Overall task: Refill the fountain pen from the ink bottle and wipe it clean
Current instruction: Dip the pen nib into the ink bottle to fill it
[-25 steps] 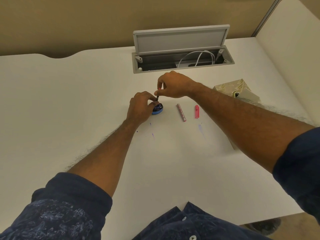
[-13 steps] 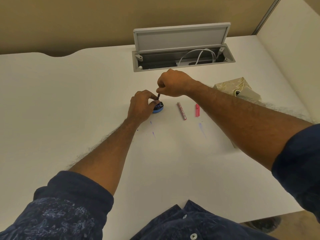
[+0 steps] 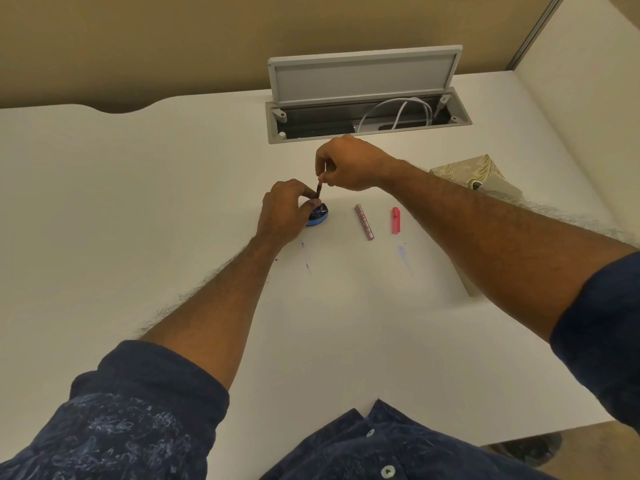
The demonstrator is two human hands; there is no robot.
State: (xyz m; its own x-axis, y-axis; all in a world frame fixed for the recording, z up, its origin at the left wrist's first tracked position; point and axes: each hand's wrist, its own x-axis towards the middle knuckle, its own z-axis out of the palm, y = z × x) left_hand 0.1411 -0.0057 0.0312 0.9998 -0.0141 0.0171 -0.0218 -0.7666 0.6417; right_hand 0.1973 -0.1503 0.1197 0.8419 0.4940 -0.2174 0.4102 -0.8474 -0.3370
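My left grip curls round the blue-based ink bottle on the white worktop. My right grip pinches the pen section nearly upright, with its lower end at the bottle's mouth. I cannot tell whether it touches ink. To the right lie the patterned barrel and the pink cap, side by side but apart. Purple ink smears mark the worktop nearer me. A tissue box sits behind my right forearm, and an open cable hatch lies beyond.
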